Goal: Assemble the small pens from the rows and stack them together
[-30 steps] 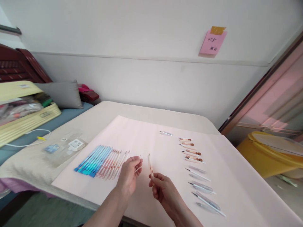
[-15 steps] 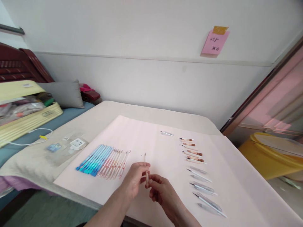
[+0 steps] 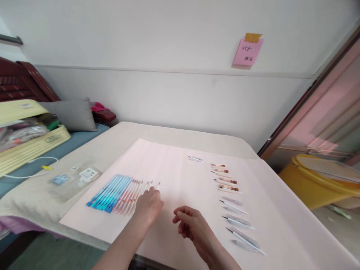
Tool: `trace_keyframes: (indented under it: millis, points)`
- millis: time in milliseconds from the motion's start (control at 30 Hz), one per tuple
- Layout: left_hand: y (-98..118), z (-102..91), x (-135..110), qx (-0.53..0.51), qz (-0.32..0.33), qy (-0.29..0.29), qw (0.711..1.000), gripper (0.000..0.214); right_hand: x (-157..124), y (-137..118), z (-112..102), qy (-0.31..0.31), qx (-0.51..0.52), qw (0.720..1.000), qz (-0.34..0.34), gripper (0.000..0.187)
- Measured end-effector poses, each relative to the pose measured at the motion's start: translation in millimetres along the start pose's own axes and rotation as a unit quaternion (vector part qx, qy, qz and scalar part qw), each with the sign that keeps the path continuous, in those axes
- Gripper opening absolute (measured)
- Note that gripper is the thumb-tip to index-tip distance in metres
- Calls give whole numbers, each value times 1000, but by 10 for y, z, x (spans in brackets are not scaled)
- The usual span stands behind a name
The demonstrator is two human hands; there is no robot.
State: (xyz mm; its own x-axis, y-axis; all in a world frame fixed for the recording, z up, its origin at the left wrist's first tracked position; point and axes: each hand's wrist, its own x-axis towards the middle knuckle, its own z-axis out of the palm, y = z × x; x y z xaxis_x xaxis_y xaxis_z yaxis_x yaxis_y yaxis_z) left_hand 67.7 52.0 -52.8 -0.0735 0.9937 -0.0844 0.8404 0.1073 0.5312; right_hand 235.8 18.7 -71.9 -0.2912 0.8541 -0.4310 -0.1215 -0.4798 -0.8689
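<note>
My left hand (image 3: 149, 204) is closed around a slim white pen (image 3: 159, 185), whose dark tip points away from me; most of its barrel is hidden by the fingers. It is just right of a row of white pens with reddish marks (image 3: 128, 198), which lies against a row of blue pens (image 3: 111, 191). My right hand (image 3: 191, 225) hovers nearer the middle of the pink sheet (image 3: 171, 161), its fingers loosely curled and apart, with nothing visible in them.
To the right lie brown-figured pen parts (image 3: 227, 181) and grey pen barrels with white refills (image 3: 239, 221) in a column. Another pen (image 3: 195, 159) lies farther back. Clear plastic packaging (image 3: 78, 178) is at the left. A yellow bin (image 3: 312, 183) stands beyond the right edge.
My hands, together on a pen before, have parted. The left has carried the pen leftward to the row of white pens. My right hand stays near the middle, off the pen.
</note>
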Motion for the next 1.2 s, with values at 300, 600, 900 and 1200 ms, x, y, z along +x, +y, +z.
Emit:
trace_keyframes:
  millis: [300, 600, 900, 1200]
  points:
    - [-26, 47, 48, 231, 38, -98, 967, 23, 54, -40, 28, 41, -7, 999, -9, 24]
    - [-82, 93, 85, 200, 61, -102, 972, 23, 332, -16, -158, 77, -128, 986, -80, 26]
    - [65, 105, 87, 139, 88, -99, 982, 25, 1506, -519, -845, 255, -584, 755, -158, 28]
    - [81, 122, 161, 175, 95, -145, 969, 30, 2310, -883, -1187, 297, -672, 668, -120, 38]
